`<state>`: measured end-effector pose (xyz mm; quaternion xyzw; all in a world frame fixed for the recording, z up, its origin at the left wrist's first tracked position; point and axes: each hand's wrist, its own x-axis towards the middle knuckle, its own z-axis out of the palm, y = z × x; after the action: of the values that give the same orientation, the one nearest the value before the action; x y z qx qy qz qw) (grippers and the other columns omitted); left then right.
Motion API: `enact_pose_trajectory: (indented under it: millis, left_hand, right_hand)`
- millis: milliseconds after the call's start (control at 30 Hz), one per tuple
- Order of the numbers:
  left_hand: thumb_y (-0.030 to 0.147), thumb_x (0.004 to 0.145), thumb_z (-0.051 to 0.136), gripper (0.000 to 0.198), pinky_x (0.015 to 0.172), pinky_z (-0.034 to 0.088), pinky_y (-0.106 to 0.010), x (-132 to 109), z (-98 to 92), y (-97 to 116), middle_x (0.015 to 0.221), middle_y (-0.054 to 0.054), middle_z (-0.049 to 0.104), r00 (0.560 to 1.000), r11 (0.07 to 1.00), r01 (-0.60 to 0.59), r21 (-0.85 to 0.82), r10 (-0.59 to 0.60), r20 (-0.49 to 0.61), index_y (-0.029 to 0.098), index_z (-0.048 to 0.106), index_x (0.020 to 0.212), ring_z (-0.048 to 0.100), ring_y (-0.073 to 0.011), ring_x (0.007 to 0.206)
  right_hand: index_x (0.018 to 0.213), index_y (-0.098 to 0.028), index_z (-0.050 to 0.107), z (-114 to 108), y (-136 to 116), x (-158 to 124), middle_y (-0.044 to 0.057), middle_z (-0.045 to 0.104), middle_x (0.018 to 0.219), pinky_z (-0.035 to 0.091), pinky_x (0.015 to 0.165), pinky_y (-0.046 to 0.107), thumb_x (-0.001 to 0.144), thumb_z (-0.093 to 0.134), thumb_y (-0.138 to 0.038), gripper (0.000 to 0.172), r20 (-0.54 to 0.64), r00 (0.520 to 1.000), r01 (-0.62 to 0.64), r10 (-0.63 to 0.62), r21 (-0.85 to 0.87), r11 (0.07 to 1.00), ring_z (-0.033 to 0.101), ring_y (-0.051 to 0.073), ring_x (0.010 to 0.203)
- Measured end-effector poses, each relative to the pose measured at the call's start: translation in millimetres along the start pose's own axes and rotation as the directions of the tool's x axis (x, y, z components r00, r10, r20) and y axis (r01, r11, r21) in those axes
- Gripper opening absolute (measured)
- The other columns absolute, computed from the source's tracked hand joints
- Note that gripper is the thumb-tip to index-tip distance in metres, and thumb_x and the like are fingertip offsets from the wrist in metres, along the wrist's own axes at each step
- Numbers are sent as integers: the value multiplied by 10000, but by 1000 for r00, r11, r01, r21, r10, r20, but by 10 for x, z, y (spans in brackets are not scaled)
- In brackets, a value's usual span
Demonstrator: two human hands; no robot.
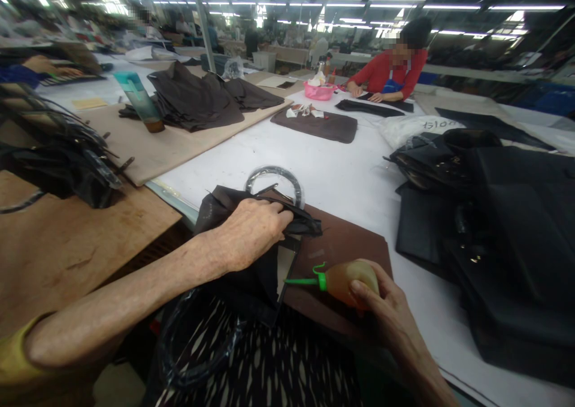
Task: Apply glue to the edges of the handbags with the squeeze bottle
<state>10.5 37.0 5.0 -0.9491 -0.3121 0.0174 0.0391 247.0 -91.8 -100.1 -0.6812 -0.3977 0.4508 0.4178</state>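
Note:
My left hand (254,230) is closed on a black leather piece (233,209), pinching its folded edge over a dark brown work mat (345,245). My right hand (381,311) grips a yellowish squeeze bottle (345,280) with a green nozzle (300,281); the nozzle tip points left at the edge of the black piece. A ring-shaped roll of tape (275,182) lies just behind the black piece on the white table (341,173).
Stacked black leather parts (503,227) fill the right side. A wooden board (67,245) and black straps (63,155) lie at left. Further back are brown fabric pieces (202,98), a teal bottle (139,101), a pink basket (320,90) and a person in red (390,71) working.

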Motion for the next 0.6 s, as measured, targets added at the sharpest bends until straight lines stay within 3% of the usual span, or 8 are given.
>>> enact_pose_trajectory:
  millis: [267, 400, 600]
  left_hand:
    - [241, 821, 551, 87, 565, 415, -286, 0, -36, 23, 827, -40, 610, 999, 1000, 9, 15, -9, 39, 165, 544, 862, 591, -200, 744]
    - [249, 825, 551, 95, 566, 412, -280, 10, -37, 22, 832, -42, 610, 998, 1000, 10, 23, -11, 57, 164, 546, 865, 591, -197, 749]
    - [257, 825, 558, 107, 574, 409, -279, 24, -41, 23, 840, -42, 608, 998, 999, 21, 26, -23, 65, 162, 550, 873, 589, -197, 754]
  right_hand:
    - [1055, -181, 523, 4, 42, -105, 8, 603, 808, 430, 572, 248, 693, 662, -521, 516, 46, 999, -9, 9, 15, 1000, 527, 200, 717]
    - [1065, -186, 508, 31, 44, -172, 0, 597, 773, 407, 520, 249, 698, 653, -517, 514, 75, 997, -32, 28, 44, 999, 509, 189, 654]
    - [1049, -186, 523, 51, -21, -278, -4, 600, 764, 407, 540, 250, 669, 664, -501, 513, 29, 998, -53, 51, 59, 997, 516, 196, 672]
